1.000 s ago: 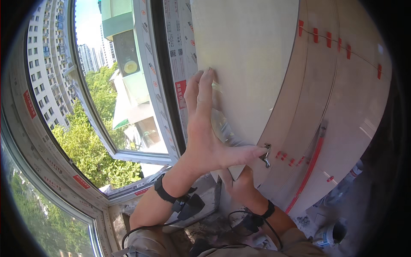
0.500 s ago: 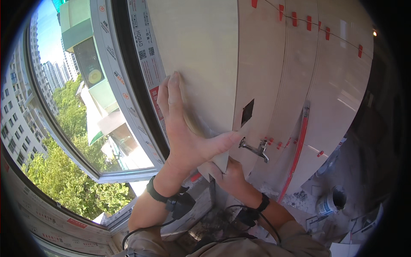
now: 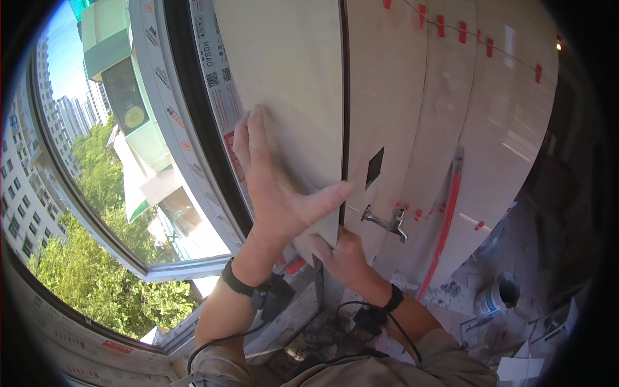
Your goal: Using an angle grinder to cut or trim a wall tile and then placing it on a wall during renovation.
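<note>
A tall, narrow cream wall tile stands beside the window frame. My left hand lies spread over its lower part, fingers stretched up near the left edge and thumb reaching to the right edge. Lower down, my right hand is closed around the tile's bottom right corner; some of its fingers are hidden. A dark gap runs between this tile and the neighbouring wall tile. That wall tile has a dark diamond-shaped cutout, and a metal tap sticks out below it.
Red levelling wedges and a wire cross the tiled wall. A red bar leans against it. At lower right a bucket stands on the dusty floor. The open window sash is at my left, with trees and buildings outside.
The upper part of the tile has shifted left, away from the neighbouring tile, and a dark gap now shows along its right edge. Both hands have stayed on it, moving slightly left.
</note>
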`<control>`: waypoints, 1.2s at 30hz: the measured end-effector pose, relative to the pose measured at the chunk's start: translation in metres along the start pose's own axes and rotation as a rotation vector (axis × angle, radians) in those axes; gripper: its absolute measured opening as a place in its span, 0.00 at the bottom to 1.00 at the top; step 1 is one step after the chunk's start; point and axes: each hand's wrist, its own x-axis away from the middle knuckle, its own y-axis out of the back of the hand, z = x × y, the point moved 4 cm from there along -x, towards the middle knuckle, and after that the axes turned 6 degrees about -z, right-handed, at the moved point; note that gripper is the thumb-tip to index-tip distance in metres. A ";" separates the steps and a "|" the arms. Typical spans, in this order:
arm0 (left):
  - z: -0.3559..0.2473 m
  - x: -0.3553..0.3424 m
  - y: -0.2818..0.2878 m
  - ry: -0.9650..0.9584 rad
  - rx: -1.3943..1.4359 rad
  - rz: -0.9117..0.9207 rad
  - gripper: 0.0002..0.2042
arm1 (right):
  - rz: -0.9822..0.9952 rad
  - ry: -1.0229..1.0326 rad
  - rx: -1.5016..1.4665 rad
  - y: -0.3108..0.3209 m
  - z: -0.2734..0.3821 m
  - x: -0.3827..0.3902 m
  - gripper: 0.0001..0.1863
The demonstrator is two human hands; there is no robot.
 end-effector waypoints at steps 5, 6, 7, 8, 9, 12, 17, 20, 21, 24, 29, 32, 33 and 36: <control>0.009 0.004 0.001 0.007 -0.053 -0.027 0.69 | -0.008 0.059 0.036 -0.006 -0.003 -0.001 0.16; 0.011 0.005 0.002 0.022 -0.072 -0.027 0.68 | -0.013 0.035 0.032 -0.008 -0.004 0.000 0.16; 0.013 0.006 0.002 0.038 -0.092 -0.028 0.68 | -0.017 0.010 0.027 -0.009 -0.005 0.000 0.17; 0.014 0.007 0.002 0.041 -0.089 -0.025 0.68 | -0.018 0.005 0.030 -0.009 -0.005 0.001 0.17; 0.016 0.008 0.002 0.052 -0.078 -0.023 0.68 | -0.015 0.005 0.043 -0.010 -0.004 0.001 0.17; 0.020 0.010 0.001 0.064 -0.059 -0.023 0.68 | -0.009 -0.006 0.075 -0.014 -0.009 0.004 0.18; 0.022 0.010 -0.002 0.047 -0.035 -0.030 0.67 | -0.028 -0.026 0.087 -0.013 -0.007 0.003 0.18; 0.021 0.008 -0.003 0.034 -0.059 -0.026 0.65 | -0.004 -0.035 0.151 -0.010 -0.004 0.002 0.20; 0.020 0.008 -0.003 0.037 -0.088 -0.004 0.65 | 0.009 -0.074 0.174 -0.009 -0.003 0.004 0.20; 0.014 0.006 -0.004 0.039 -0.136 0.023 0.64 | 0.063 -0.124 0.254 -0.007 -0.004 0.007 0.20; 0.008 0.007 -0.010 0.071 -0.144 0.043 0.60 | 0.202 -0.175 0.411 0.003 0.001 0.008 0.17; 0.002 0.007 -0.009 0.059 -0.143 0.033 0.57 | 0.207 -0.052 0.503 0.012 0.003 0.014 0.17; 0.000 0.006 -0.010 0.066 -0.137 0.047 0.57 | 0.182 0.012 0.521 0.018 0.009 0.013 0.16; -0.003 0.002 -0.013 0.073 -0.149 0.065 0.57 | 0.170 0.099 0.582 0.030 0.017 0.002 0.17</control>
